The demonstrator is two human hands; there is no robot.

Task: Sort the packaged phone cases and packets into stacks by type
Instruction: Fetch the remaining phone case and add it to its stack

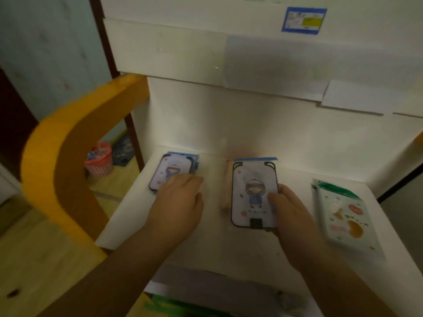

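Right hand (295,216) grips a phone case (254,193), thumb on top; left hand (177,202), fingers loosely curled, rests on the case stack (171,170); packets (343,216) lie right on the table (229,252).

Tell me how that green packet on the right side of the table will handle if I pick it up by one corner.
The green packet looks like a thin, glossy pouch lying flat on the white table, so it will probably sag rather than stay stiff. Its shiny film may feel slippery. It seems light, and it should slide rather than roll.
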